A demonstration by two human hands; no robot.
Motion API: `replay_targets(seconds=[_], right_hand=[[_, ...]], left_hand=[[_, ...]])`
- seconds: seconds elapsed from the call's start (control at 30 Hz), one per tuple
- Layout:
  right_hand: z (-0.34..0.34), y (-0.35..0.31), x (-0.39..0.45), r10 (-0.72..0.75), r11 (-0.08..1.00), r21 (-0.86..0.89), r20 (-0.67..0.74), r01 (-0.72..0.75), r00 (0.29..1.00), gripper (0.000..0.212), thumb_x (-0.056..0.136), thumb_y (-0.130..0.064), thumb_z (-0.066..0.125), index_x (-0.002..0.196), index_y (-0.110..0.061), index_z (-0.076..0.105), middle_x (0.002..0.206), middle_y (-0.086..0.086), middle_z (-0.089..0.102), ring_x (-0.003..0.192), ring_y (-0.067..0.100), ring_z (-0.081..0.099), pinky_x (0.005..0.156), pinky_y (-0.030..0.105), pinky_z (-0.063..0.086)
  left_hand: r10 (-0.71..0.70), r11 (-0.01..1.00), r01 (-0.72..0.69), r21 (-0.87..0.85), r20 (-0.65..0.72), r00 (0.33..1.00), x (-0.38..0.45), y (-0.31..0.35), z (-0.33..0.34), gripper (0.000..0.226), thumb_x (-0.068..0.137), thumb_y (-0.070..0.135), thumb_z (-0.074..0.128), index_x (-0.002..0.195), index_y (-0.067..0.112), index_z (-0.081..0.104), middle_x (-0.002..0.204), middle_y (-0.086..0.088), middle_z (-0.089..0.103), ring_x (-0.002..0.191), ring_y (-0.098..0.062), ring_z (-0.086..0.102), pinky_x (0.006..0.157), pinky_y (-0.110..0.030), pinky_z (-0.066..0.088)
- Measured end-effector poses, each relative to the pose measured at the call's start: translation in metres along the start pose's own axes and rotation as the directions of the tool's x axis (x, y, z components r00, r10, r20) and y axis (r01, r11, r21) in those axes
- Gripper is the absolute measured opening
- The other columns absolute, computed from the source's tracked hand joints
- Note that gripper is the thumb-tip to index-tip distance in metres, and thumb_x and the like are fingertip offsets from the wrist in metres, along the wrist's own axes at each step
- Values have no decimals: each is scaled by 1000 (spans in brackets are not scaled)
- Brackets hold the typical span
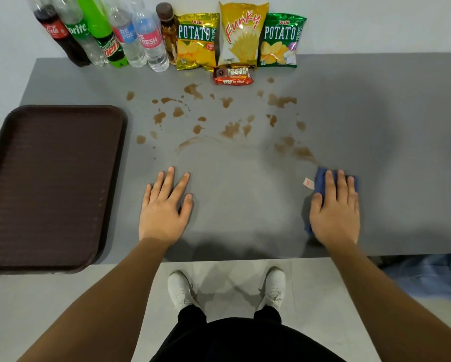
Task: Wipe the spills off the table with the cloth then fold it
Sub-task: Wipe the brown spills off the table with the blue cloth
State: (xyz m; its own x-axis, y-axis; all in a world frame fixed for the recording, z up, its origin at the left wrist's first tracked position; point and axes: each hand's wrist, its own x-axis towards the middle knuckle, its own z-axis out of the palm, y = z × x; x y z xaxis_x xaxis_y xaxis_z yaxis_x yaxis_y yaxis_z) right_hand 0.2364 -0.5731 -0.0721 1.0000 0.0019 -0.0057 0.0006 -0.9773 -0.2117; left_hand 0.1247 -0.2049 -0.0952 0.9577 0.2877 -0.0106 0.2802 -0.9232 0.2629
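Surface: grey table (362, 105) fills the middle of the frame, against a pale wall; pale floor tiles and white shoes show at the bottom.
Spills: brown spills (229, 129) lie scattered across the centre and upper centre of the table, from centre left to centre right, with a smeared arc low in the patch and a smear just above the cloth.
Cloth: blue cloth (321, 180) sits bunched at centre right on the table, a small white tag poking out on its left side.
Right hand: right hand (335, 205) lies flat on top of the cloth, fingers spread and pressing it down, not closed around it.
Left hand: left hand (165, 205) rests palm down on bare table at centre, fingers apart, holding nothing.
Backdrop items: row of bottles (101, 32) and snack bags (241, 35) stands along the upper edge; a small red snack pack (232, 76) lies just in front of them, near the top spills.
Tray: dark brown tray (49, 184) sits at the left, beside the spill patch.
Step in hand: wiping appears under way, most stains still wet-looking.
Doing it well: keep the palm flat with even pressure, sweep from the nearest smear up and leftward in overlapping passes, and draw liquid toward the middle, not toward the tray or snack pack.
Caution: the top stains lie close to the red pack, so short strokes there seem wise; a fresh face of cloth likely avoids streaks.
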Motion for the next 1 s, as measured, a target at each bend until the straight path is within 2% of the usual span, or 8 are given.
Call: replay_targets(seconds=[0.07,0.17,0.3,0.5,0.67,0.83,1.0], right_hand=[[2,-5,-21,67,998,7,4,-67,998,66,102,-39,27,164,-16,21,171,12,19,159,32,10,130,47,11],[8,-35,-52,97,995,24,-15,-96,995,65,101,-35,33,162,-13,26,170,15,23,158,35,15,129,49,15],[19,-84,-64,-47,999,3,9,47,999,63,103,-33,35,162,-13,27,169,14,25,158,35,17,128,46,15],[27,-106,-4,-237,971,7,77,237,968,61,107,-38,36,163,-16,24,172,10,19,160,30,9,130,44,12],[25,-79,33,-143,990,13,8,143,990,61,106,-36,40,162,-14,27,170,13,24,159,32,16,129,47,17],[22,-64,3,-18,1000,-4,-25,18,1000,62,107,-36,33,163,-13,23,170,15,23,158,35,16,129,48,17],[26,-96,-55,-70,998,-2,14,70,997,64,103,-35,36,162,-11,26,169,17,25,157,37,18,127,49,20]], left_hand=[[-2,1000,2,2,-2,1000,0,0,0,56,108,56,23,163,46,15,174,9,7,161,-13,-3,130,-44,5],[-1,1000,1,1,1,1000,0,0,0,56,108,57,23,162,47,14,174,9,7,161,-13,-3,130,-43,4],[0,1000,0,-17,2,1000,0,1,-2,56,108,56,24,163,46,16,174,8,8,161,-14,-2,130,-44,5],[4,1000,-4,-18,0,1000,0,1,-3,56,108,55,26,163,45,18,174,8,8,161,-14,-1,130,-44,6],[5,1000,-5,-26,-7,1000,-1,1,-2,56,108,55,27,162,45,18,174,9,9,161,-14,-1,130,-44,6],[5,1000,-5,-21,-11,1000,0,0,0,56,108,56,26,162,47,16,174,9,7,161,-13,-2,130,-44,6],[4,1000,-4,-13,-20,1000,0,0,1,57,107,56,27,162,46,16,174,9,7,161,-13,-2,130,-43,5]])
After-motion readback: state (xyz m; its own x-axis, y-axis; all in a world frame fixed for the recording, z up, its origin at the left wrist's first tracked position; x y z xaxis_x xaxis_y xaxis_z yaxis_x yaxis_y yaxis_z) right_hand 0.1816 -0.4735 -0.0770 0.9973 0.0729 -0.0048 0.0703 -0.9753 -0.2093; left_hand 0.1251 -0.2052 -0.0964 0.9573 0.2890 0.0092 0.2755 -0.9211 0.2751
